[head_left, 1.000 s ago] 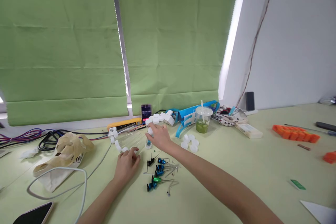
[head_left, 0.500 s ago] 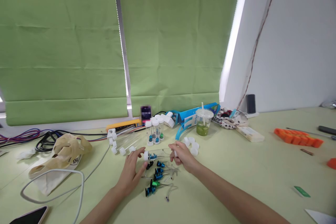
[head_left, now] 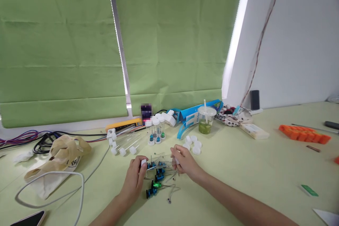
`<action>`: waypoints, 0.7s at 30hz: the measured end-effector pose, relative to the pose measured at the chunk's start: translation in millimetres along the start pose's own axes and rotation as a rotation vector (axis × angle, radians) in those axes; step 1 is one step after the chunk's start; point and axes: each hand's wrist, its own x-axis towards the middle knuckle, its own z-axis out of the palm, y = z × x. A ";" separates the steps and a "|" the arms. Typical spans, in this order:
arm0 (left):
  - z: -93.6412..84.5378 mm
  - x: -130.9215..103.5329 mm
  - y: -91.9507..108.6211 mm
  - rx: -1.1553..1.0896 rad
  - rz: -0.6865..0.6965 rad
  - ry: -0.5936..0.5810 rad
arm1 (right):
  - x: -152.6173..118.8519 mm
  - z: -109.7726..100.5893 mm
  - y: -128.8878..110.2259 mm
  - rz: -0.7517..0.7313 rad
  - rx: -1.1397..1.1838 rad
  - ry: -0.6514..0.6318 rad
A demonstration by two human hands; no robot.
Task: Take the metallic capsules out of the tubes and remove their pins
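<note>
Tube shifted — crosswise, between both hands

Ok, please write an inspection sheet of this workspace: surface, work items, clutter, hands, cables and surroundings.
Surface: pale green tabletop, crowded centrally.
Work items: transparent tube with white cap; blue, green and black parts with thin metallic stems, nearby; upright transparent tubes with white caps, behind.
Clutter: clear plastic cup with green drink; beige fabric bag; orange ridged piece.
Hands: left hand grips the tube's capped end; right hand pinches a small white piece at the opposite end.
Cables: looped white cable, coiled black cable.
Surroundings: green fabric blinds, white wall.
</note>
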 end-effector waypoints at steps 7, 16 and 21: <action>-7.7 7.7 1.4 -0.124 -0.120 0.049 | -6.0 -1.4 -4.3 -0.257 -0.031 -0.093; -7.9 9.6 -7.4 -0.262 -0.159 0.120 | -5.4 -17.0 -8.0 -0.265 -0.062 -0.297; -8.7 7.5 -0.1 -0.190 -0.108 0.019 | -13.1 -14.6 -15.6 -0.338 -0.285 -0.402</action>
